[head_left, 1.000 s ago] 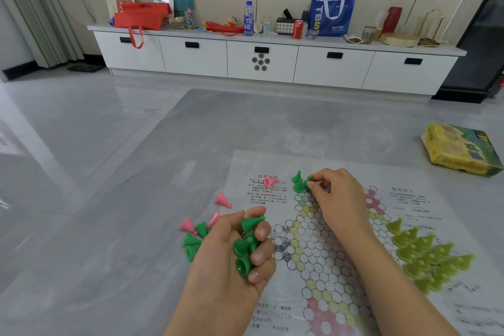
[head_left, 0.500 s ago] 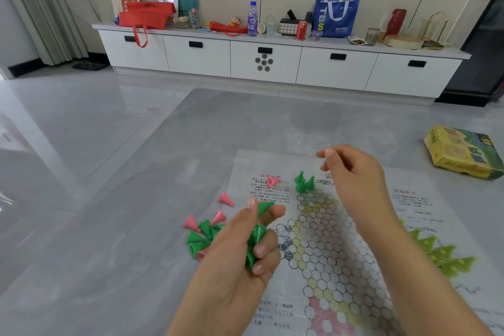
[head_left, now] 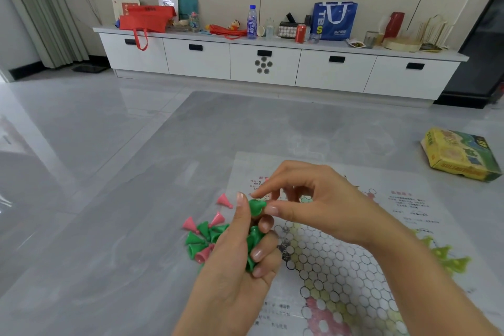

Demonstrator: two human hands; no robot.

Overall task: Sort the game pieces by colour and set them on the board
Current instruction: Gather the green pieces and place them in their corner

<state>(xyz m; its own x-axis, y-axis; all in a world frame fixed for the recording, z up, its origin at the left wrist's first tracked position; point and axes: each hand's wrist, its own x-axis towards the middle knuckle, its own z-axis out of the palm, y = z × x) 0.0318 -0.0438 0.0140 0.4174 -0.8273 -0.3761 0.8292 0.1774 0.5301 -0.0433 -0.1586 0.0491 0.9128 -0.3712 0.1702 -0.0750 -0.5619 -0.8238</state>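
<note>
A paper game board with hexagon cells lies on the grey table. My left hand is closed around several dark green cone pieces. My right hand pinches the topmost green piece held up by the left thumb. Loose green pieces and pink pieces lie mixed on the table left of the board. Yellow-green pieces stand grouped at the board's right side. My right hand hides the green pieces set earlier at the board's top.
A yellow and green game box lies on the table at the far right. A white low cabinet with bags, bottles and cans stands against the wall behind. Glossy floor tiles spread to the left.
My right hand left the green pieces at the board's top, came back to the left hand and now pinches the top green piece there. The left hand rose slightly.
</note>
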